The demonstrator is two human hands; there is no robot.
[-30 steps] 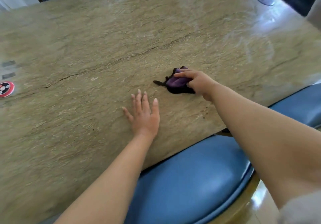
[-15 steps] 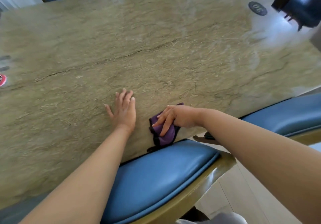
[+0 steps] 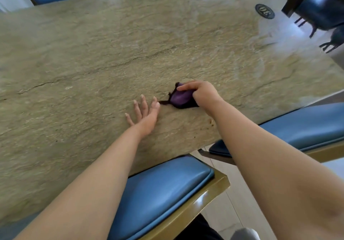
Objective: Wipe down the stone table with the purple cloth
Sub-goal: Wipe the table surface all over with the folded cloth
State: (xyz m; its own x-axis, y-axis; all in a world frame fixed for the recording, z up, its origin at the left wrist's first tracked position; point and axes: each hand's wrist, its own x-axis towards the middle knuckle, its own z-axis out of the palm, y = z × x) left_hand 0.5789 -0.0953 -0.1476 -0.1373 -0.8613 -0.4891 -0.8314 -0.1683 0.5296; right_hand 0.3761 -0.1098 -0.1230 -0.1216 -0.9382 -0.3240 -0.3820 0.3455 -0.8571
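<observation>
At frame centre, the right hand [image 3: 203,95] grips the purple cloth [image 3: 180,98] on the stone surface [image 3: 111,44]; the left hand [image 3: 146,116] lies open and flat beside it.

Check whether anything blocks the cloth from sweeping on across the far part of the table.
Nothing visible does. The right hand holds the cloth bunched on the table; only a round dark disc sits near the far right corner.

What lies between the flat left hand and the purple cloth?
Only bare stone table, seen in the head view. The left hand nearly meets the dark corner of the purple cloth gripped by the right hand.
</observation>
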